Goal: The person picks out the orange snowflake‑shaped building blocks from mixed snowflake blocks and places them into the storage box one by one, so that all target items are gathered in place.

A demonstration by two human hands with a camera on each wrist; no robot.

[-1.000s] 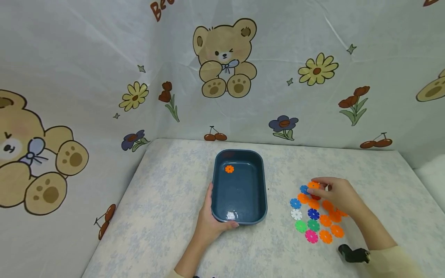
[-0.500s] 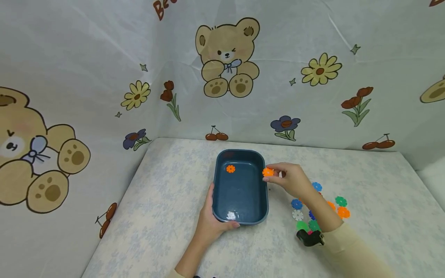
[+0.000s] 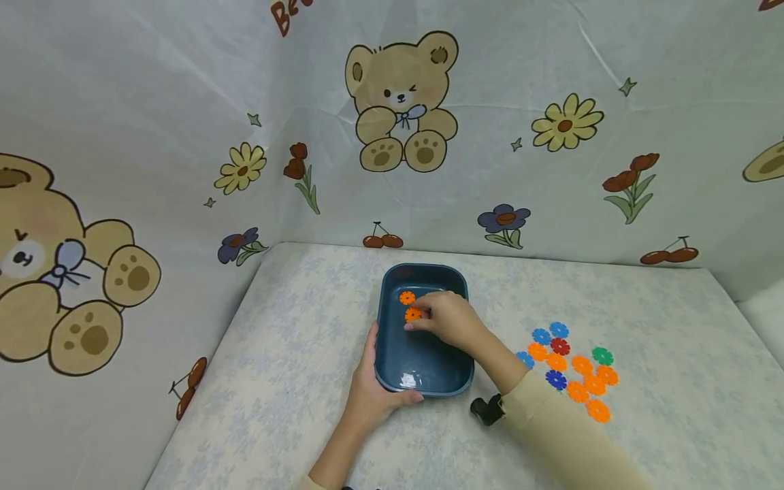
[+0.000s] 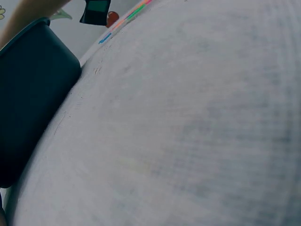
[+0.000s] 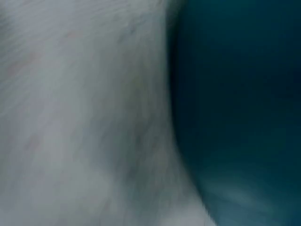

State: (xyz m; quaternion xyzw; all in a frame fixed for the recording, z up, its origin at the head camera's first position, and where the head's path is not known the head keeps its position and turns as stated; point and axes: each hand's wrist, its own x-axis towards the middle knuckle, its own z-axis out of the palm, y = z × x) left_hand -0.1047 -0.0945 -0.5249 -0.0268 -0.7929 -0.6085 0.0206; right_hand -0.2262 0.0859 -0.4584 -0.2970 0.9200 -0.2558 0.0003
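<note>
A dark blue rectangular plastic basin [image 3: 392,361] stands on the table in the head view. My left hand [image 3: 373,391] grips its near left corner, thumb over the near rim and fingers along the left wall. Inside the basin, my right hand [image 3: 450,316] pinches an orange notched plastic disc [image 3: 413,314] between thumb and fingertips. Another orange notched disc [image 3: 407,297] lies just beyond it on the basin floor. The left wrist view shows the outer wall of the basin [image 4: 37,94]; in the right wrist view the basin [image 5: 235,103] is blurred, and neither wrist view shows what the fingers hold.
To the right of the basin several notched discs lie loosely grouped, among them a red disc [image 3: 560,346], a green disc [image 3: 603,356] and a dark blue disc [image 3: 556,380]. The right forearm covers part of the group. A bear-printed cloth [image 3: 453,204] rises behind the table.
My right hand has picked an orange disc from the group, carried it left over the basin's right rim and lowered it inside. My left hand has stayed on the basin.
</note>
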